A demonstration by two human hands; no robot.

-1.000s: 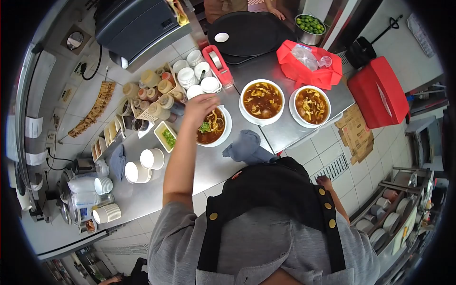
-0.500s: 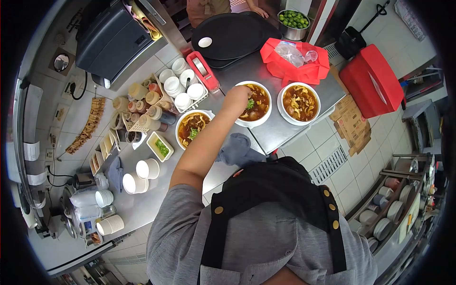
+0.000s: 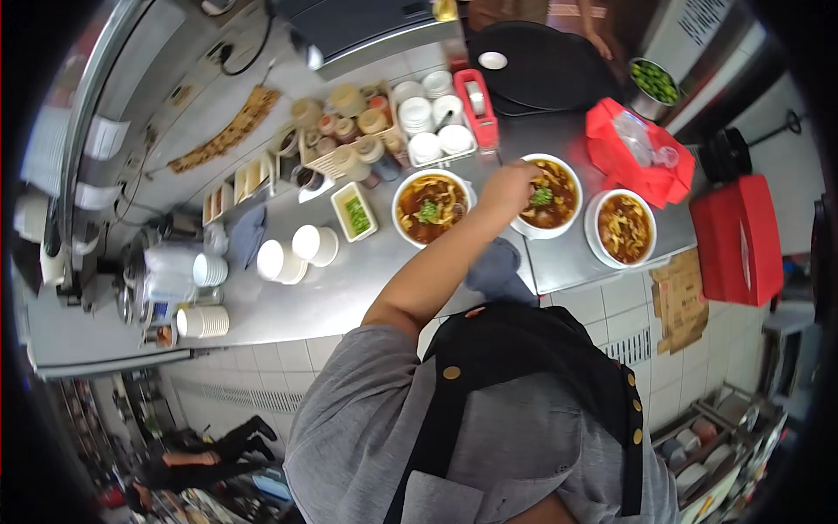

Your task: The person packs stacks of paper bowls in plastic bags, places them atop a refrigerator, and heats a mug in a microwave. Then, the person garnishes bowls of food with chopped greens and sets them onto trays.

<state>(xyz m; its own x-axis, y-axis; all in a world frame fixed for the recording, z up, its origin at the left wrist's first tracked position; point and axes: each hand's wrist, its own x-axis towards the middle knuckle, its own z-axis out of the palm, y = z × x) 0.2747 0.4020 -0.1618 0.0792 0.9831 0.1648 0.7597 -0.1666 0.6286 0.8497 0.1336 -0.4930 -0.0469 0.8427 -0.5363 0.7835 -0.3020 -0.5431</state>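
My left hand (image 3: 511, 190) reaches over the left rim of the middle soup bowl (image 3: 566, 229). Its fingers are drawn together, and anything between them is hidden. Chopped greens (image 3: 541, 196) lie on the brown soup beside the fingertips. Under my forearm, the left bowl (image 3: 399, 210) also has a small green heap on its soup. The right bowl (image 3: 625, 229) shows yellow strands and no green heap. A rectangular dish (image 3: 356, 212) of chopped greens stands left of the bowls. My right hand is out of view.
Sauce bottles (image 3: 349, 100), small white dishes (image 3: 416, 113) and a red tape dispenser (image 3: 476, 109) line the back. Black trays (image 3: 541, 70) and a red bag (image 3: 637, 153) stand behind the bowls. A co-worker's hand (image 3: 601, 44) is near the trays. Paper cups (image 3: 281, 260) stand left.
My left hand moved from the left bowl to the middle bowl, where greens now lie on the soup. The view has shifted, and my right hand, seen earlier, is gone from view.
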